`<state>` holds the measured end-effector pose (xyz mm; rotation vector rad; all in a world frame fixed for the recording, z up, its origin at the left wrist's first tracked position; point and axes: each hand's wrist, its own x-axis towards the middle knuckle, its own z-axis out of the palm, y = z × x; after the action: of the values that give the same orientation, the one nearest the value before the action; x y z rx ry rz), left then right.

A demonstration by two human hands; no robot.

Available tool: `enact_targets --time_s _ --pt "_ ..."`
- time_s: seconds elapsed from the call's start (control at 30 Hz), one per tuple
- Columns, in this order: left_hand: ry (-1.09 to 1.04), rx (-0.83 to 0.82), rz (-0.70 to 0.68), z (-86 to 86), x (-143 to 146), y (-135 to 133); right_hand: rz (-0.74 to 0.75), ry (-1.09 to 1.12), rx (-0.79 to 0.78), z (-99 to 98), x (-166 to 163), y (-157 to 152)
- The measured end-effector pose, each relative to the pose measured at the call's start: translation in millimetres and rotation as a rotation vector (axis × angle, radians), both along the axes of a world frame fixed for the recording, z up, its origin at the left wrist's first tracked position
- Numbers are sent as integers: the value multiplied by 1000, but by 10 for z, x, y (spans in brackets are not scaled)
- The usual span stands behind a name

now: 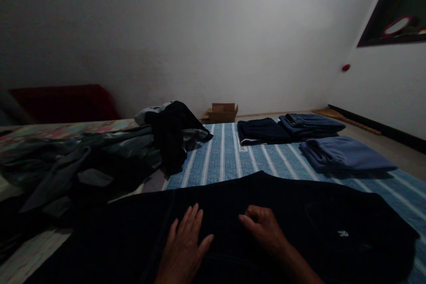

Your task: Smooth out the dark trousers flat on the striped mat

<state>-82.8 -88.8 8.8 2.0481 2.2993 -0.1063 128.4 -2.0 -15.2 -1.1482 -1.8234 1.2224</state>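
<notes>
A dark garment (273,213) is lying spread flat nearest the camera, covering the near part of the bed (219,155) with its blue striped sheet. The left hand (184,246) is resting open on the cloth, palm down, fingers stretched and slightly apart. Just beside it, the right hand (262,228) is lying on the same garment with its fingers curled, seeming to pinch a bit of the fabric. A small pale logo (343,233) is showing on the garment's right side. Farther off, three folded pieces are sitting on the sheet: a blue one (346,154), a navy one (261,131) and folded jeans (311,124). A heap of unfolded clothes (109,155) is lying to the left, and a cardboard box (222,113) is standing by the wall.
</notes>
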Motion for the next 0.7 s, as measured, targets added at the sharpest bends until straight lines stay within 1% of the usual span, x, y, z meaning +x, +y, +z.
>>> enact_targets --time_s 0.43,0.6,0.7 --pt "-34 13 -17 -8 -60 -80 9 5 7 -46 13 0" --pt "-48 53 -24 -35 -75 -85 11 -3 -2 -28 17 -7" --pt "-59 50 -23 -31 -75 -88 12 -8 -7 -18 15 -10"
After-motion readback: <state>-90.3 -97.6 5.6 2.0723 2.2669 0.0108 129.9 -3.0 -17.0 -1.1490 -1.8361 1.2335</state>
